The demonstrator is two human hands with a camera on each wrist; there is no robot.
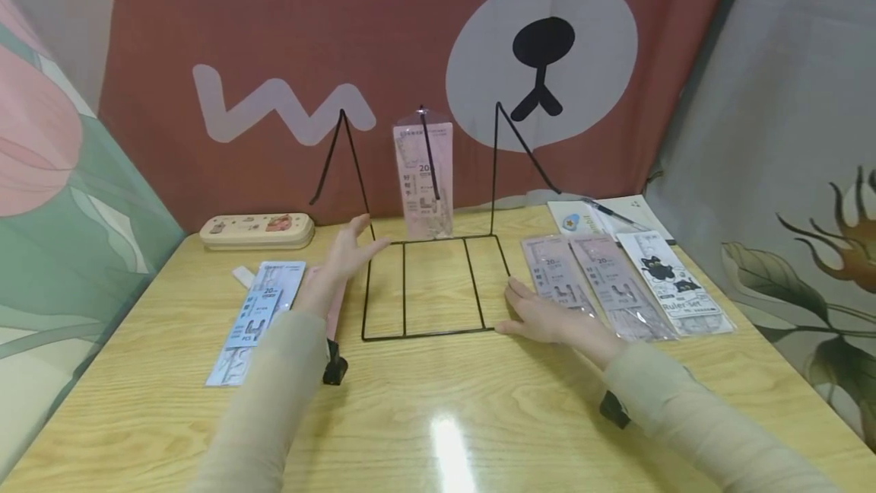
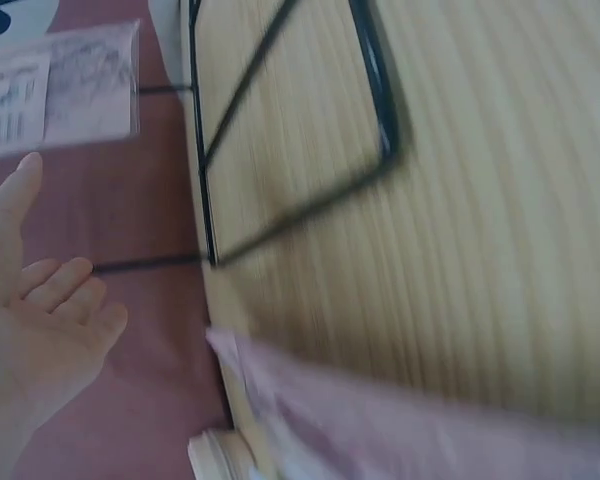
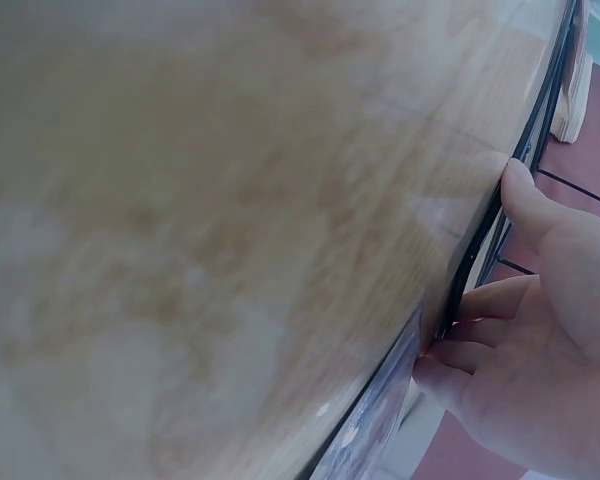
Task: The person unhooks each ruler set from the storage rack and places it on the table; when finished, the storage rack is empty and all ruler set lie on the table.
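A black wire display rack (image 1: 445,332) stands on the table with several upright arms. A pink ruler-set packet (image 1: 411,173) hangs on its middle arm against the backdrop. My left hand (image 1: 345,253) is by the rack's left upright, thumb and fingers spread; its palm looks empty in the left wrist view. My right hand (image 1: 544,316) is at the rack's front right corner, covering it. In the right wrist view, this hand's thumb and lightly bent fingers touch the dark wire (image 3: 467,265), spaced apart along it.
Left of the rack lie a blue packet (image 1: 263,303), a pink packet partly under my left arm, and a cream pencil case (image 1: 256,231). On the right are two pink packets (image 1: 619,287), a white cat-print ruler set (image 1: 667,272) and a pen (image 1: 616,215) on white paper.
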